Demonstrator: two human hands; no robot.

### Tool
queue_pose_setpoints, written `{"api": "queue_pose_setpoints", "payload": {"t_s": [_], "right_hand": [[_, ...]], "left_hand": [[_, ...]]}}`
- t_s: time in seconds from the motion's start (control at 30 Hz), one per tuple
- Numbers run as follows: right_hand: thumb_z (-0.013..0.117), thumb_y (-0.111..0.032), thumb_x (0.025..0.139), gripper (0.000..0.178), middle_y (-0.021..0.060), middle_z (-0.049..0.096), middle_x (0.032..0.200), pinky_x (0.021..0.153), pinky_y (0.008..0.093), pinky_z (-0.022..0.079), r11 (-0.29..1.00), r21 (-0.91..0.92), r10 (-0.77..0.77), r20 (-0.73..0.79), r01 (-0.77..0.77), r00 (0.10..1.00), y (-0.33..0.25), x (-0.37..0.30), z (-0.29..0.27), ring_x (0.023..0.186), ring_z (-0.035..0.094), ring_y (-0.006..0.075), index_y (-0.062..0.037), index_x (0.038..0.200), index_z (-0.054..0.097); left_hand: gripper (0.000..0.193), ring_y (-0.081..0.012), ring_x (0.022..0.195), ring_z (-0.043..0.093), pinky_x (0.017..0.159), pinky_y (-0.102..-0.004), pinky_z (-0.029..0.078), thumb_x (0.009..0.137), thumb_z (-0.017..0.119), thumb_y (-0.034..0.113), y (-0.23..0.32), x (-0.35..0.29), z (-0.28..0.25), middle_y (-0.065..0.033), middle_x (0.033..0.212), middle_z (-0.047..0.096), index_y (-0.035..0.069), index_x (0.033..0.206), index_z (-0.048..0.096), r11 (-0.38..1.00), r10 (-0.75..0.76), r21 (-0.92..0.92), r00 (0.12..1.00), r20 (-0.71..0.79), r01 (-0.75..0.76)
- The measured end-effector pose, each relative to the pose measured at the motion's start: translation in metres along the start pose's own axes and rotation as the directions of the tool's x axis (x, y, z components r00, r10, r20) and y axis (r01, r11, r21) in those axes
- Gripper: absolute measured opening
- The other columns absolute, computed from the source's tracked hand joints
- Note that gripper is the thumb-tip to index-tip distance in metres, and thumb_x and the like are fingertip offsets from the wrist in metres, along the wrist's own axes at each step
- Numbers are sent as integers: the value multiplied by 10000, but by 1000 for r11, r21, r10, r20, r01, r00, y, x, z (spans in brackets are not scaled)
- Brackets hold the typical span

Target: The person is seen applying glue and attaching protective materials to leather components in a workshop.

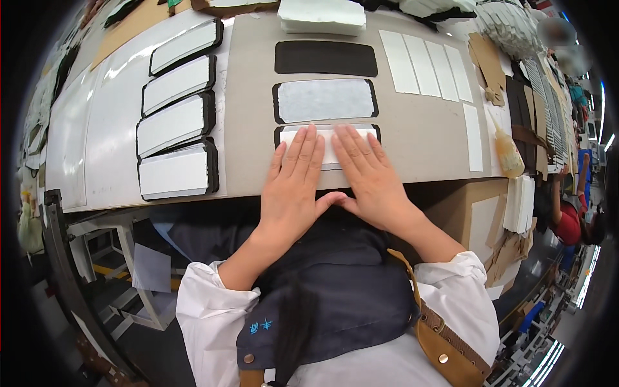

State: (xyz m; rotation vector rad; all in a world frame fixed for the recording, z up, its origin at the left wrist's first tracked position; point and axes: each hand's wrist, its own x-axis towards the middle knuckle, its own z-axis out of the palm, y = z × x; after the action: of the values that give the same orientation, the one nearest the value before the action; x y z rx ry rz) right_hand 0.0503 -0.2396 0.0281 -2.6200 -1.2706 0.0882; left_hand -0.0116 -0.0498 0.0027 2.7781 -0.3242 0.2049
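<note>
Head view only: both hands flat, palms down, fingers spread and extended, nothing gripped. Left hand [293, 184] and right hand [369, 175] sit side by side, thumbs nearly meeting, pressing on a white strip [329, 147] laid over a black pad [327, 129] at the near edge of a grey cardboard sheet [419, 145]. Strip is mostly covered by the fingers; its ends show left and right of them.

Same sheet, further from the person: a black pad with white facing [324, 100] just beyond the hands, then a bare black pad [325, 58], then a stack of white sheets [322, 16] at the far edge. All three lie apart, in one column. Right of them, four white strips [425, 62] lie side by side, plus one single white strip [472, 137] nearer the right edge. Glue bottle [508, 153] lies tilted just beside that strip.

Left part of the bench: white tabletop [103, 129] with four stacks of black-edged, white-faced pads [175, 113] in a column, near each other.

Right side is cluttered: brown cardboard scraps [488, 64], rows of stacked pieces, white sheets hanging off the edge [519, 203]. Another person in red [569, 222] sits at far right. Below the bench: metal frame [58, 258] and floor. Wearer has white sleeves, dark apron, brown strap
</note>
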Motion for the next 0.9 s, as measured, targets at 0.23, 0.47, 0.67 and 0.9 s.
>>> {"api": "queue_pose_setpoints", "payload": {"t_s": [0.23, 0.47, 0.67, 0.9], "right_hand": [[780, -456, 839, 1078, 207, 226, 1693, 1285, 508, 144, 993, 25, 113, -15, -113, 993, 35, -35, -10, 1580, 211, 342, 2, 1628, 206], [733, -441, 919, 858, 188, 387, 1590, 1273, 571, 113, 839, -159, 406, -455, -520, 793, 130, -124, -31, 1495, 333, 360, -19, 1564, 353], [795, -392, 865, 699, 120, 497, 1414, 1266, 579, 122, 817, -227, 444, -342, -531, 829, 150, -169, -43, 1349, 449, 338, -70, 1398, 478], [757, -83, 857, 249, 65, 632, 1004, 1243, 523, 227, 828, -180, 508, -163, -531, 846, 129, -157, -80, 994, 606, 250, -55, 1052, 605]], "left_hand": [[987, -329, 1569, 252, 1266, -499, 194, 905, 631, 606, -4, -4, -1, -190, 1684, 280, -36, 1585, 318, 999, -48, 14, 999, -21, 49], [932, -389, 1567, 225, 1244, -581, 180, 906, 668, 562, 13, -1, 4, -183, 1688, 273, 27, 1595, 338, 999, -40, -4, 997, -64, 40], [867, -365, 1548, 272, 1229, -596, 210, 873, 729, 525, 18, 6, 13, -140, 1676, 311, 179, 1596, 397, 999, 38, 36, 998, -41, -37], [833, -368, 1556, 252, 1240, -599, 173, 938, 675, 531, 13, 2, -1, -169, 1678, 293, 138, 1607, 370, 997, 58, -44, 998, 3, -58]]}}
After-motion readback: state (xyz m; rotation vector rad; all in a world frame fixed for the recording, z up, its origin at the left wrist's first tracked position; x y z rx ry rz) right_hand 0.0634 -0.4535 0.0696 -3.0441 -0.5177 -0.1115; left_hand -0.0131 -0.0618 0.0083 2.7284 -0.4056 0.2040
